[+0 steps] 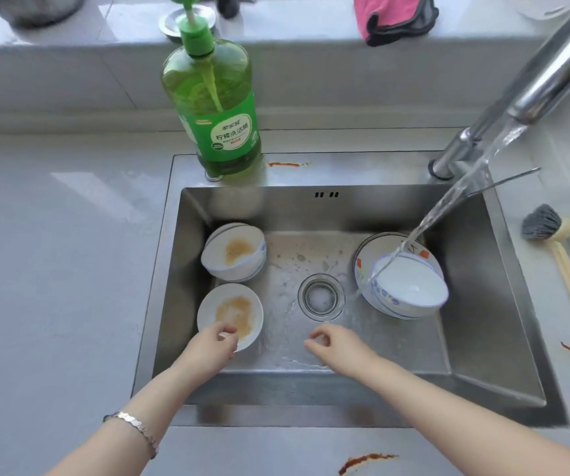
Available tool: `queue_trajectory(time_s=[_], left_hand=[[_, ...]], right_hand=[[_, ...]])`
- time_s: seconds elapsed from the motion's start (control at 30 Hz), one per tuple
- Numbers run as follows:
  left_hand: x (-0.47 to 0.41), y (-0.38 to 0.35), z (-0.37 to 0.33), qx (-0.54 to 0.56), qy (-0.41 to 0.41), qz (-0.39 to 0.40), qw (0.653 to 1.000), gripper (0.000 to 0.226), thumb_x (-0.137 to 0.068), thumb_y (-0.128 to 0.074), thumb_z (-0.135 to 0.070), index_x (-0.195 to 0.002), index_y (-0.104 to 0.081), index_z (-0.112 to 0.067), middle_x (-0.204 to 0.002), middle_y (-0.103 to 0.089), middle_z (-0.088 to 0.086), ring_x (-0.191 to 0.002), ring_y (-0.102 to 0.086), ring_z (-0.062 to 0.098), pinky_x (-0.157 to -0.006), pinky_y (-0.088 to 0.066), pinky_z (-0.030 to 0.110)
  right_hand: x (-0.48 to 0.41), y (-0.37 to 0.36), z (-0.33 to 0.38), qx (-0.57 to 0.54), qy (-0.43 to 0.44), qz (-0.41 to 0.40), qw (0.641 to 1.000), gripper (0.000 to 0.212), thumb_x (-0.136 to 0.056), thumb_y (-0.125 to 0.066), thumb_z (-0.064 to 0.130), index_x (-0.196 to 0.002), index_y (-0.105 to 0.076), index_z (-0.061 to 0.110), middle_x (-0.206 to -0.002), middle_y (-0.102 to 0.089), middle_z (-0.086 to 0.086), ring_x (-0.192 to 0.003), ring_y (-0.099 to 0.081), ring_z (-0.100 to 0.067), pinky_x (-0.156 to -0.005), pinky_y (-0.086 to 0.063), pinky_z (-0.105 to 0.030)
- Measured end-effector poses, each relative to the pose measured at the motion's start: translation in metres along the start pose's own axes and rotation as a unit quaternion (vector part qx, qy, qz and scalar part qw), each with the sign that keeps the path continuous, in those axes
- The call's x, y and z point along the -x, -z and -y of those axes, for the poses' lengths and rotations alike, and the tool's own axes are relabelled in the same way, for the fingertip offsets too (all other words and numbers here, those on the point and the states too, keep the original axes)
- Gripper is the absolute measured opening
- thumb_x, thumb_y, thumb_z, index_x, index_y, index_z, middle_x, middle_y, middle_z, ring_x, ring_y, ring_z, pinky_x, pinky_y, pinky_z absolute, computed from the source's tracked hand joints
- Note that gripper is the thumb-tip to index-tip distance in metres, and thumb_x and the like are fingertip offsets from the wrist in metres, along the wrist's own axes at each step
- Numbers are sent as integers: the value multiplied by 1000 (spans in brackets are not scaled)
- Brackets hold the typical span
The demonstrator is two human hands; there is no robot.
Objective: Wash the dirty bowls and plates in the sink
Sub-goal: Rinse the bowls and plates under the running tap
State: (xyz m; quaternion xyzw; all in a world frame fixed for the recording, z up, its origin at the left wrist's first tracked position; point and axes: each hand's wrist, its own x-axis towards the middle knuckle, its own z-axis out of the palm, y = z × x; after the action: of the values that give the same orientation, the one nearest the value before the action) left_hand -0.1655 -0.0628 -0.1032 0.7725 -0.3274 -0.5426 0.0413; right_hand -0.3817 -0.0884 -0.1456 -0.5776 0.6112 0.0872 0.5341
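In the steel sink point(476, 304) a small white dish point(228, 309) with a brown smear lies at the front left. My left hand point(213, 345) pinches its near rim. Behind it stands a stack of white bowls point(233, 252), the top one also smeared brown. At the right a blue-patterned white bowl point(410, 286) rests tilted on a patterned plate point(379, 243), and water from the faucet point(534, 91) streams into it. My right hand point(331, 345) hovers over the sink floor near the drain point(321, 297), fingers loosely curled and holding nothing.
A green dish-soap bottle point(214, 104) stands on the sink's back ledge. A grey dish brush point(548, 228) with a wooden handle lies on the counter at right. A pink and black cloth point(393, 15) sits on the sill. Red sauce streaks point(366, 460) mark the near counter.
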Motion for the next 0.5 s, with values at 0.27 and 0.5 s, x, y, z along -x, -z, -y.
queue_trajectory(time_s=[0.27, 0.5], left_hand=[[-26, 19, 27, 15, -22, -2, 1000, 14, -95, -45, -25, -107, -52, -25, -96, -65, 5, -90, -63, 24, -65, -43, 28], [-31, 31, 44, -5, -35, 2, 999, 28, -94, -43, -20, -121, -50, -22, -80, -61, 0, -73, -58, 16, -64, -44, 24]], right_hand=[[-98, -89, 61, -219, -125, 19, 967, 54, -94, -46, 27, -141, -22, 14, -110, -57, -13, -58, -56, -18, -49, -48, -24], [-110, -107, 60, -301, -124, -49, 944, 36, -89, -38, 2, -115, -48, 26, -105, -55, -5, -89, -58, -28, -40, -52, -22]])
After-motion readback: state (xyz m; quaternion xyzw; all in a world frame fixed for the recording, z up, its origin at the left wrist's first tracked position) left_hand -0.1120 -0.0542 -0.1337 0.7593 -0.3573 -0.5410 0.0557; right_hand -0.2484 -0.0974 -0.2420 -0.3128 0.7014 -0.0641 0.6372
